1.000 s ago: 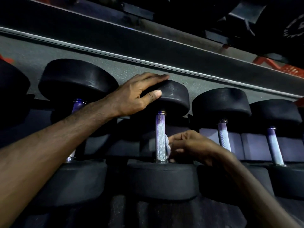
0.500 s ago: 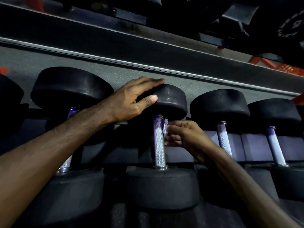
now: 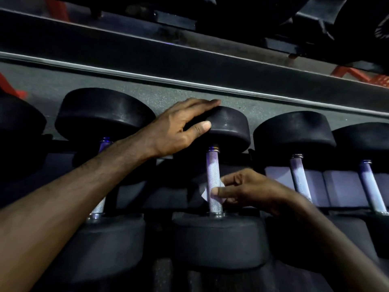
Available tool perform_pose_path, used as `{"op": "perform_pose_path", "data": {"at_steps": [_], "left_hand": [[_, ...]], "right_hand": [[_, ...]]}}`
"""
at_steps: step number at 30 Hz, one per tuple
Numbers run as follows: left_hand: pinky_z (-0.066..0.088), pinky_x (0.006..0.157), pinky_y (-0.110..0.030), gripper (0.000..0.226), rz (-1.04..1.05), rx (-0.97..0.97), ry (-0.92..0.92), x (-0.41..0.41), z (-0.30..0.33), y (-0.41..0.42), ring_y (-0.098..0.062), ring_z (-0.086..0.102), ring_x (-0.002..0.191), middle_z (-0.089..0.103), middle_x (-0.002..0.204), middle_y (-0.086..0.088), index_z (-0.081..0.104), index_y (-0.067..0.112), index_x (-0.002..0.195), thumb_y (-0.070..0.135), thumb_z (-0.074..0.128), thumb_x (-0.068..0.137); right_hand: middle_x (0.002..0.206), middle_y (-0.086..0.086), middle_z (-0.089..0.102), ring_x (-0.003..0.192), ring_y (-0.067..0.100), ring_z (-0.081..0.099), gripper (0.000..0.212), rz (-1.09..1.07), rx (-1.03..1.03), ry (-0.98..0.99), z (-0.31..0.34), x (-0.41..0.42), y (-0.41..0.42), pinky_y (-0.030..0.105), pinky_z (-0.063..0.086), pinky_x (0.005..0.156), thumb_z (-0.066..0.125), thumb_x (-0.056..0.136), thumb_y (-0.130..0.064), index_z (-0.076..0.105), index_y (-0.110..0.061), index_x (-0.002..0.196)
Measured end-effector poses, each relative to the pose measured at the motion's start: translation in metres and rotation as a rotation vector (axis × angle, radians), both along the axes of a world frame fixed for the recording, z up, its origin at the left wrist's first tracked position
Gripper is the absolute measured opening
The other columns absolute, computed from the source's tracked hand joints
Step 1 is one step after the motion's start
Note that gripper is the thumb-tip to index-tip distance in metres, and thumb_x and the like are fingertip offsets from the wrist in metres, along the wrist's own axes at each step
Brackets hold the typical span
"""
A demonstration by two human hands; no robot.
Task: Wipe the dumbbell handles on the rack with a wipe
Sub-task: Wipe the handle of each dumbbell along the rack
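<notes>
From the head camera, a row of black dumbbells is lying across the rack [image 3: 189, 66], each with one round end far from the viewer and one near, and a knurled metal handle running between them.

The left hand [image 3: 179, 131] is resting on the far end [image 3: 229, 127] of the middle dumbbell, its fingers lying fairly straight over the top edge and its thumb pressing flat against the side of the black disc. It is not curling round anything; it is simply bracing on the weight.

The right hand [image 3: 246, 190] is reaching in from the lower right to the handle [image 3: 213, 182] of that same dumbbell. Its thumb and fingers are pinching a small white wipe [image 3: 205, 193] against the lower part of the handle, just above the near end [image 3: 219, 243]. The wipe is showing as a pale scrap on the left side of the bar and again under the fingers on the right side, so it is wrapping part of the way round; how far it is going behind the bar cannot be told.

Another dumbbell [image 3: 105, 114] is sitting just to the left, partly hidden by the left forearm, and two more handles [image 3: 299, 175] are standing to the right, untouched. Red metal framing [image 3: 357, 74] is showing beyond the rack at the upper right.
</notes>
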State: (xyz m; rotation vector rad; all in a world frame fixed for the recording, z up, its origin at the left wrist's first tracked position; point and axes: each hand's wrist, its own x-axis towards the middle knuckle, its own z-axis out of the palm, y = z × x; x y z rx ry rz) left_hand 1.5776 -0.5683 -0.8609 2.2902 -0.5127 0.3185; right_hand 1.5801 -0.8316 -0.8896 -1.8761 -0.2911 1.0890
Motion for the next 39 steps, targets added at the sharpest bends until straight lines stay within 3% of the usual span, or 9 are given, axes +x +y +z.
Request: {"op": "perform_pose_path", "data": {"at_steps": [5,9,15,18,22,25,29,34,39], "left_hand": [[0.034,0.126,-0.03,0.059,-0.004,-0.002,-0.007,0.0,0.002,0.0,-0.006,0.044,0.146,0.049,0.157,0.007,0.044,0.024,0.163,0.04,0.052,0.107],[0.033,0.126,-0.028,0.058,0.011,0.046,-0.045,-0.004,0.007,0.005,-0.006,0.042,0.149,0.047,0.161,0.005,0.046,0.021,0.162,0.039,0.053,0.107],[0.056,0.102,-0.039,0.041,0.152,0.355,-0.213,-0.018,0.033,0.045,-0.015,0.067,0.124,0.067,0.14,0.009,0.071,0.028,0.138,0.042,0.056,0.103],[0.058,0.094,-0.041,0.043,0.266,0.414,-0.133,-0.029,0.042,0.083,-0.016,0.071,0.114,0.074,0.127,0.012,0.076,0.034,0.13,0.052,0.053,0.098],[0.056,0.102,-0.043,0.054,0.399,0.377,-0.052,-0.046,0.038,0.127,-0.008,0.067,0.12,0.073,0.128,0.021,0.073,0.046,0.128,0.078,0.051,0.09],[0.054,0.108,-0.04,0.052,0.416,0.195,-0.061,-0.049,0.029,0.133,-0.002,0.067,0.121,0.074,0.126,0.021,0.076,0.041,0.125,0.075,0.06,0.089],[0.054,0.106,-0.04,0.047,0.424,0.13,-0.08,-0.049,0.027,0.13,-0.001,0.068,0.118,0.075,0.121,0.022,0.079,0.038,0.119,0.07,0.062,0.09],[0.054,0.104,-0.038,0.042,0.479,0.128,-0.117,-0.05,0.023,0.126,0.001,0.068,0.116,0.075,0.118,0.025,0.079,0.039,0.116,0.068,0.062,0.091],[0.054,0.103,-0.041,0.039,0.468,0.131,-0.133,-0.05,0.022,0.125,-0.002,0.068,0.116,0.075,0.118,0.024,0.079,0.038,0.116,0.064,0.062,0.093]], "right_hand": [[0.098,0.023,0.068,0.088,0.031,0.06,0.023,-0.221,0.178,-0.068,0.006,0.011,0.0,0.048,0.059,0.093,0.063,0.1,-0.005,0.065,0.017,0.109],[0.059,0.01,0.063,0.06,0.026,0.066,0.022,-0.106,-0.082,-0.322,0.017,0.006,0.003,0.036,0.064,0.065,0.058,0.101,0.001,0.061,0.019,0.089],[0.07,0.007,0.067,0.071,0.025,0.067,0.02,0.045,-0.18,-0.975,0.063,-0.004,0.021,0.046,0.056,0.068,0.059,0.097,-0.023,0.069,-0.009,0.088],[0.066,0.002,0.061,0.061,0.011,0.058,0.022,0.104,0.026,-0.831,0.062,-0.015,0.066,0.031,0.052,0.061,0.059,0.1,-0.018,0.067,-0.008,0.082],[0.058,0.005,0.054,0.057,0.013,0.06,0.034,0.16,-0.12,-0.82,0.035,-0.013,0.125,0.039,0.047,0.06,0.059,0.095,-0.02,0.055,-0.017,0.061],[0.06,0.003,0.052,0.065,0.019,0.062,0.042,0.125,-0.119,-0.732,0.019,-0.022,0.17,0.039,0.048,0.062,0.06,0.096,-0.019,0.05,-0.016,0.056],[0.077,0.013,0.062,0.073,0.024,0.062,0.026,0.064,-0.103,-0.531,0.005,-0.047,0.22,0.028,0.036,0.062,0.061,0.094,-0.015,0.061,-0.009,0.069],[0.086,0.011,0.072,0.063,0.016,0.063,0.034,-0.043,0.207,0.111,-0.023,-0.072,0.213,0.03,0.06,0.064,0.041,0.09,0.006,0.074,0.005,0.1],[0.06,-0.003,0.064,0.053,0.008,0.054,0.038,-0.289,0.297,0.092,-0.012,-0.052,0.236,0.028,0.051,0.056,0.047,0.087,0.013,0.064,-0.013,0.067]]}}
